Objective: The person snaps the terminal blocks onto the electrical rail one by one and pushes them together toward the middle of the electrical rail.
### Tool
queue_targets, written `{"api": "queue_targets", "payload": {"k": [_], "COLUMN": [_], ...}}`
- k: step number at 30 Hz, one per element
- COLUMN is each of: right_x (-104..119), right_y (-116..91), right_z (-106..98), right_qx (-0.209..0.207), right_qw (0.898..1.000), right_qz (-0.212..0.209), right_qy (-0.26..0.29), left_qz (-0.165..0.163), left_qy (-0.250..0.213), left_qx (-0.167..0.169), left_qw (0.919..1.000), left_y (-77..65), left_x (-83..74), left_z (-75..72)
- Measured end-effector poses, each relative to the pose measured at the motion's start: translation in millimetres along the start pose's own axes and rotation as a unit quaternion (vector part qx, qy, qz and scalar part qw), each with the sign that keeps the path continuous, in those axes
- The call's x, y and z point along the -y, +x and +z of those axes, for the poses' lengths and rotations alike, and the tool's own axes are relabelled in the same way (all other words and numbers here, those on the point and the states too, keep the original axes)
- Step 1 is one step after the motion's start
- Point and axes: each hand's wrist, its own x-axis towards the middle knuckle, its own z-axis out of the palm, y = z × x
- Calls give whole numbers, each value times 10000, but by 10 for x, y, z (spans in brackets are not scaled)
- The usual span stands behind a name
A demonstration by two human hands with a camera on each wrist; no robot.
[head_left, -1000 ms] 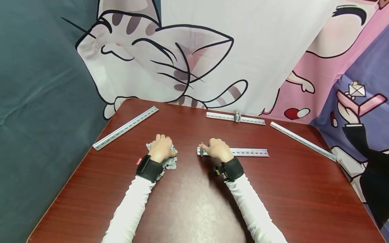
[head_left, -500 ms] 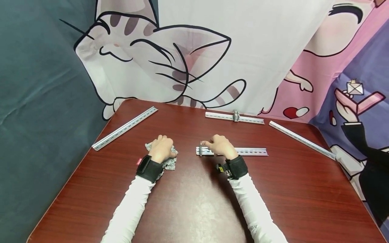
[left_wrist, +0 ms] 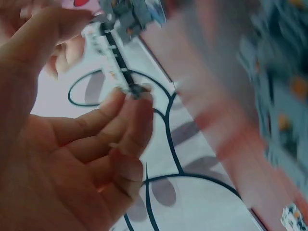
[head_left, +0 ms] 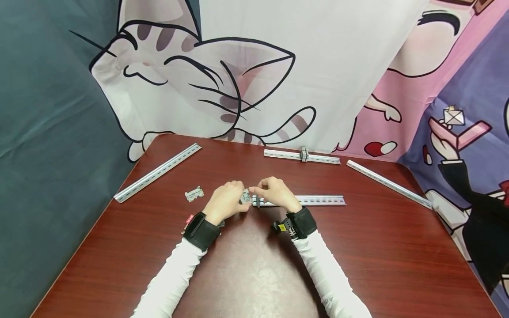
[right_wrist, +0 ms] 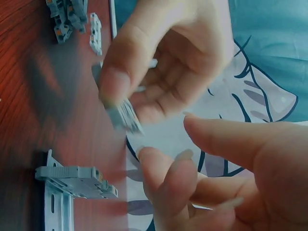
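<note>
My left hand point(head_left: 226, 201) pinches a grey DIN-rail terminal block point(head_left: 245, 196) between thumb and fingertips; the same terminal block point(right_wrist: 118, 108) shows in the right wrist view. Facing it, my right hand point(head_left: 276, 192) has thumb and fingers apart with nothing between them, above the left end of a slotted metal DIN rail point(head_left: 324, 200). One terminal block point(right_wrist: 77, 180) stands mounted across that rail end. Behind the left hand lies a single loose terminal block point(head_left: 194, 194). Several more terminal blocks point(right_wrist: 70, 19) are bunched on the table, mostly hidden by the left wrist in the head view.
A long rail point(head_left: 158, 173) lies slanted at the left of the brown table point(head_left: 254, 274), and another rail point(head_left: 389, 183) at the right. At the back, a shorter rail point(head_left: 280, 153) carries mounted blocks point(head_left: 304, 154). A printed cloth point(head_left: 334, 53) hangs behind.
The left hand has left the pile of terminal blocks and moved right with one block. The right hand shifts slightly left, near the rail's end.
</note>
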Motion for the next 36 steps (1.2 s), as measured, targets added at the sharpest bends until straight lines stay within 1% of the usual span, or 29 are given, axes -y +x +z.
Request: {"api": "queue_targets", "payload": {"k": [3, 6, 9, 12, 14, 17, 19, 21, 25, 28, 30, 33, 36], "right_x": [-9, -36, -69, -92, -111, -133, -157, -179, -227, -222, -205, -184, -177], "right_y": [1, -9, -16, -9, 0, -4, -17, -34, -58, -55, -43, -17, 7], "right_z": [10, 1, -12, -29, -44, -95, -135, -174, -205, -184, -158, -115, -80], "right_qx": [10, 24, 19, 90, 112, -1, -192, -391, -674, -668, -608, -508, -529], "right_qw": [9998, 9992, 9986, 9983, 9980, 9981, 9981, 9977, 9949, 9910, 9883, 9844, 9798], "right_qz": [-19, 99, 243, 276, 275, 313, 386, 485, 693, 907, 1074, 1281, 1412], "right_qy": [215, 396, 470, 508, 559, 523, 436, 256, -296, -723, -892, -1096, -1311], "left_qz": [187, 326, 487, 656, 709, 671, 587, 496, 403, 408, 428, 438, 423], "left_qy": [-54, -10, 12, 55, 106, 197, 229, 241, 290, 305, 304, 277, 290], "left_qx": [-169, -351, -618, -904, -1054, -1079, -919, -689, -116, 317, 525, 678, 741], "left_qw": [9997, 9989, 9969, 9937, 9918, 9917, 9938, 9961, 9987, 9982, 9972, 9963, 9959], "left_y": [1, -8, -9, 1, 5, 0, -13, -26, -53, -74, -84, -92, -90], "left_x": [-70, -124, -164, -202, -228, -265, -282, -293, -314, -329, -341, -360, -375], "left_z": [35, 60, 77, 89, 96, 107, 114, 125, 152, 175, 189, 200, 205]}}
